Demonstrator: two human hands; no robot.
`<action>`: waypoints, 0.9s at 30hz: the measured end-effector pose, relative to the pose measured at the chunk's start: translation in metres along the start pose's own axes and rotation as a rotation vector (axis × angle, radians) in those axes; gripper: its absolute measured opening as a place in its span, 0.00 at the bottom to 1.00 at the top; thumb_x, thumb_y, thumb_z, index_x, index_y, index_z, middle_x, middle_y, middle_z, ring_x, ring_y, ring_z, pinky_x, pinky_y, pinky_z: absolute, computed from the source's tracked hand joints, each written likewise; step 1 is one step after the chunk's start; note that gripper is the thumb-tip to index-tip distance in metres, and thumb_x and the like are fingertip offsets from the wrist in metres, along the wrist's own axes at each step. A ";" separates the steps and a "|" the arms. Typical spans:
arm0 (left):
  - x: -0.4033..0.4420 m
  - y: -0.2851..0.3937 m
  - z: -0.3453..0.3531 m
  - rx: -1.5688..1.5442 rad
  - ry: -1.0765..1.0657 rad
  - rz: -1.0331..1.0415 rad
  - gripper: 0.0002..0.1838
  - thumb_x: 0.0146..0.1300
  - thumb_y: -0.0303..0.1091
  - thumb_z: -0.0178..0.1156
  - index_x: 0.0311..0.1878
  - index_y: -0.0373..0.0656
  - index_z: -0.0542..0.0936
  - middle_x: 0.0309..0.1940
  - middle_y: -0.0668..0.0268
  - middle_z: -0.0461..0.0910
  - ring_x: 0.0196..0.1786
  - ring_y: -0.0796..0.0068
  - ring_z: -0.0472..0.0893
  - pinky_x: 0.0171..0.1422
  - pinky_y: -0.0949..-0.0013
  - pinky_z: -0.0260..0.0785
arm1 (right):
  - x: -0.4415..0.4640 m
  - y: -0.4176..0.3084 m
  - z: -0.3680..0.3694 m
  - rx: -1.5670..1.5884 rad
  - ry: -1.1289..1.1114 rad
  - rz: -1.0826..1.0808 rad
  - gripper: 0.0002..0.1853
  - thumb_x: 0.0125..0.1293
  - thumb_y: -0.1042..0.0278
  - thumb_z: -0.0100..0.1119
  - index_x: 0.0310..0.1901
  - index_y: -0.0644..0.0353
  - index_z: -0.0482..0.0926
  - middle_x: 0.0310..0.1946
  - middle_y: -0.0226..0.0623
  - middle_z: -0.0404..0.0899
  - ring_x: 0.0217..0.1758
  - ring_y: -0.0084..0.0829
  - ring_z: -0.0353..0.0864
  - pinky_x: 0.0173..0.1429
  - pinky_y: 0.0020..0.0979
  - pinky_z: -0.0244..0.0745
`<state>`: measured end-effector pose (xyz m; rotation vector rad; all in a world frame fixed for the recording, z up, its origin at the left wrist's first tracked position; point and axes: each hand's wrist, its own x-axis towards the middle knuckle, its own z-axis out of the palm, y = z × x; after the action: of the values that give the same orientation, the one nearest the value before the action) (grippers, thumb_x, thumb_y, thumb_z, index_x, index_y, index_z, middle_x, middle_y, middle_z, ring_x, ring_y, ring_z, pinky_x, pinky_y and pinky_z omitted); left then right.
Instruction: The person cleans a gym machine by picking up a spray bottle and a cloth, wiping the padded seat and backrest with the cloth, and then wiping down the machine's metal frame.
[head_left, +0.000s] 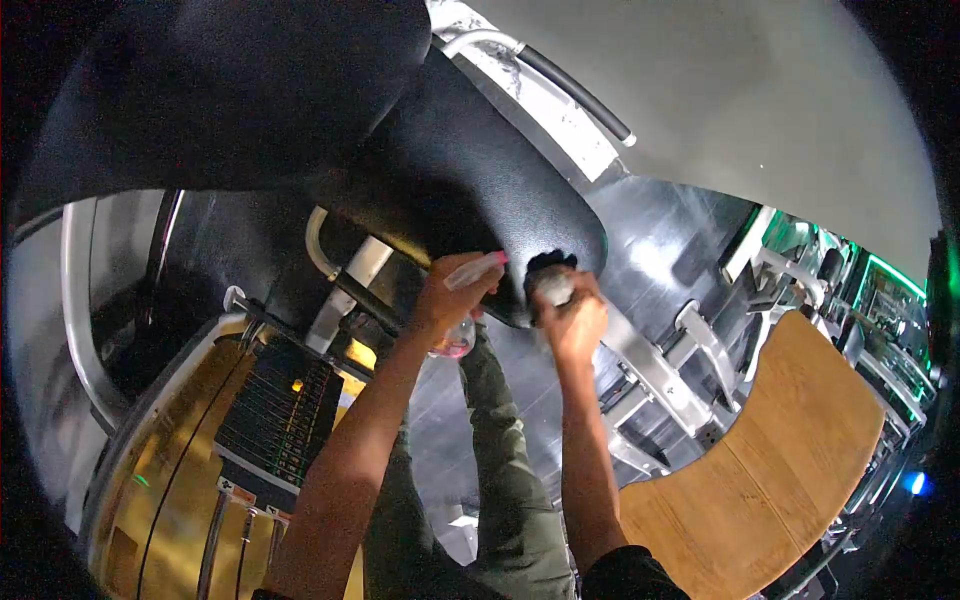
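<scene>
Left grip (447, 297): clamped round the neck of a spray bottle (456, 341), whose pink tip points toward the other hand. Right grip (575, 318): closed on a dark bundle (549, 266) with a pale middle; cloth or brush, cannot tell which. The bundle lies against the end of the black pad (480, 160), just beside the bottle.

Hazards, as judged. A squeeze of the trigger at this angle could wet the right fingers, causing the bundle to slip. Pressure so close to the rim could carry the bundle off the pad, bringing the knuckles against the metal frame (650, 375) below and right of that grip. The bottle hangs above the trousered leg (500, 430); a raised knee could knock it loose. Stray spray could make the floor (660, 250), beyond the right grip, slippery underfoot.
</scene>
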<state>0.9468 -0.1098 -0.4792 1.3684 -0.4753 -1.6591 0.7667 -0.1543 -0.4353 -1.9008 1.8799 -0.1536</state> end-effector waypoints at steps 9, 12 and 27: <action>0.042 0.006 0.001 0.025 0.056 -0.097 0.12 0.62 0.40 0.61 0.37 0.39 0.82 0.22 0.68 0.79 0.14 0.80 0.73 0.18 0.76 0.66 | 0.017 -0.020 0.025 0.098 0.045 -0.119 0.18 0.44 0.70 0.68 0.42 0.51 0.82 0.38 0.40 0.81 0.40 0.47 0.81 0.44 0.40 0.76; 0.042 0.012 -0.003 -0.092 0.001 -0.145 0.13 0.62 0.40 0.61 0.37 0.38 0.82 0.22 0.66 0.80 0.13 0.78 0.73 0.17 0.75 0.66 | 0.030 -0.017 0.007 0.018 -0.025 -0.055 0.17 0.46 0.67 0.68 0.41 0.52 0.82 0.37 0.40 0.81 0.40 0.47 0.82 0.43 0.40 0.77; 0.054 0.022 0.001 0.021 0.059 -0.326 0.20 0.61 0.49 0.62 0.42 0.39 0.80 0.27 0.65 0.79 0.25 0.72 0.81 0.17 0.72 0.69 | 0.057 -0.005 -0.013 0.034 -0.060 0.009 0.21 0.47 0.61 0.71 0.45 0.51 0.80 0.41 0.38 0.80 0.36 0.45 0.82 0.41 0.42 0.77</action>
<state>0.9560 -0.1657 -0.4924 1.5693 -0.2443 -1.8708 0.7700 -0.2131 -0.4350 -1.8532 1.8352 -0.1238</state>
